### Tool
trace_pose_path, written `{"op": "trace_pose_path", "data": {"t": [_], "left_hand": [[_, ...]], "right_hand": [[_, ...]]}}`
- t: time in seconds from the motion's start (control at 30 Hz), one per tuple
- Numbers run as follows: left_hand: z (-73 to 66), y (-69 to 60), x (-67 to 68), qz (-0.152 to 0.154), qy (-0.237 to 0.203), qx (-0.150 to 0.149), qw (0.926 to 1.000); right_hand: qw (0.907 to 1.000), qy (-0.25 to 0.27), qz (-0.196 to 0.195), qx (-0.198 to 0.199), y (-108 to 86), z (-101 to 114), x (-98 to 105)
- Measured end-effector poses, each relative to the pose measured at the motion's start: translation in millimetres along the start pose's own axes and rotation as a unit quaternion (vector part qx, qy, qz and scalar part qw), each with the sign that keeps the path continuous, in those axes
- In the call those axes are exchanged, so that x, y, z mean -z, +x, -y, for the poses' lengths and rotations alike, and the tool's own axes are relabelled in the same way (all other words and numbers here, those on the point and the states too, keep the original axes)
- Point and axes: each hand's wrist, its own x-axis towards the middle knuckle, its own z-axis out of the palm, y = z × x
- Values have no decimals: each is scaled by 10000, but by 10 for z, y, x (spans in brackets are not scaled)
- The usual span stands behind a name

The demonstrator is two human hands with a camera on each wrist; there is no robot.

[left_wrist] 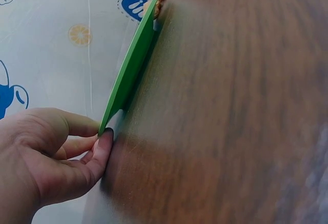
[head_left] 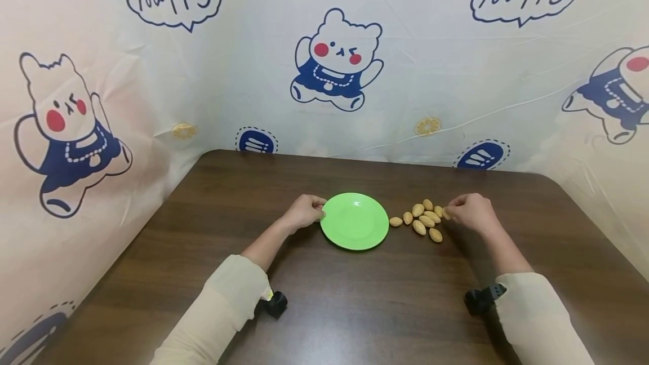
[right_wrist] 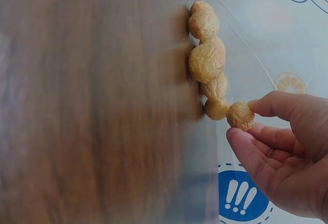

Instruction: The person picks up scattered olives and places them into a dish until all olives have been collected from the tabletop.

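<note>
My left hand pinches the left rim of a round green plate. In the left wrist view the plate appears edge-on, its rim between the thumb and fingers. Right of the plate lie several small wrinkled tan potatoes, loosely grouped on the table. At the group's right side my right hand pinches one small potato between thumb and fingertips. In the right wrist view this potato is just beside the others, and whether they touch is hard to tell.
The dark brown wooden table runs back to a pale printed curtain with cartoon bears, at the back and both sides. One potato lies close to the plate's right rim. Each wrist wears a black camera.
</note>
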Motion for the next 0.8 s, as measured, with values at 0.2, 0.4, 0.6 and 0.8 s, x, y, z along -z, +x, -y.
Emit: {"op": "trace_pose_path", "data": {"t": [0.2, 0.4, 0.6, 0.8], "left_hand": [[24, 18, -2, -27, 37, -48, 10000], [10, 5, 4, -44, 60, -80, 9999], [-10, -16, 6, 11, -21, -55, 10000], [-5, -21, 7, 39, -77, 4, 10000]], "right_hand": [[9997, 183, -42, 124, 9, 46, -5], [9992, 351, -22, 177, 14, 158, -22], [9986, 485, 3, 222, 33, 269, -66], [9972, 711, 46, 216, 71, 364, -123]]}}
